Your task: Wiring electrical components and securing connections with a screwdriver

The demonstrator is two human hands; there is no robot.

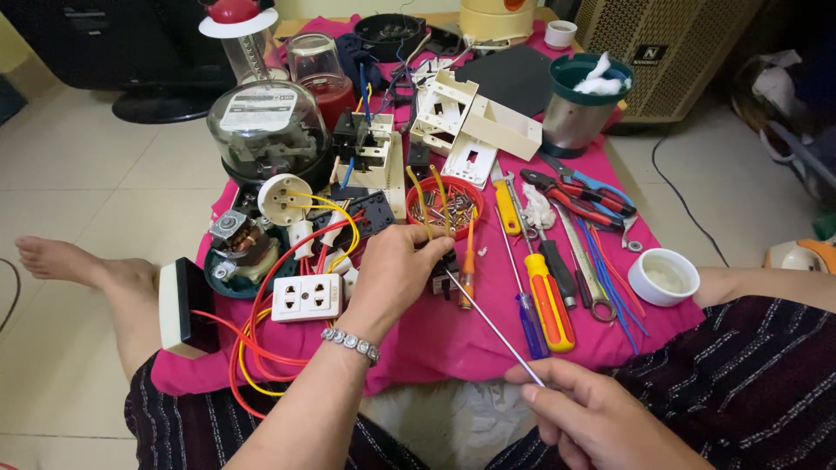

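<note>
My left hand [394, 271], with a bead bracelet at the wrist, pinches a small black electrical part [446, 277] on the pink cloth [453, 335]. My right hand [585, 418] grips the near end of a long thin metal screwdriver shaft [488, 324] whose tip reaches the black part. A red bowl of screws [444, 209] sits just beyond my left hand. A white double socket [306, 297] with red and yellow wires lies to its left.
Screwdrivers [547, 300], pliers [575, 193], a wrench and blue wires lie to the right. A small white cup [664, 276], a round glass-domed meter [268, 130], white switch boxes [475, 126], a steel jar [582, 104] and blender jars crowd the cloth. My bare leg lies on the tiled floor at left.
</note>
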